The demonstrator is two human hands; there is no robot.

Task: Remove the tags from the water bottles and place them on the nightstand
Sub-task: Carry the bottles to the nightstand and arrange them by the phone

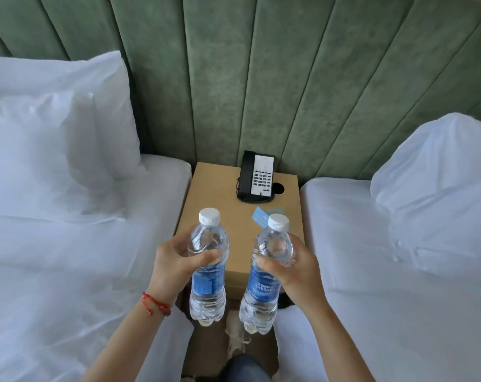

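Two clear water bottles with white caps and blue labels are held upright in front of the tan nightstand (214,188). My left hand (176,260) grips the left bottle (208,271) around its upper body. My right hand (294,267) grips the right bottle (264,285) the same way. Neither bottle neck shows a tag. Two light blue tags (261,216) lie flat on the nightstand top, just behind the right bottle's cap, which partly hides them.
A black and white desk phone (257,176) sits at the back of the nightstand beside a round cable hole (278,188). White beds flank it, with pillows on the left (54,139) and right (437,183). A green padded headboard (261,78) rises behind.
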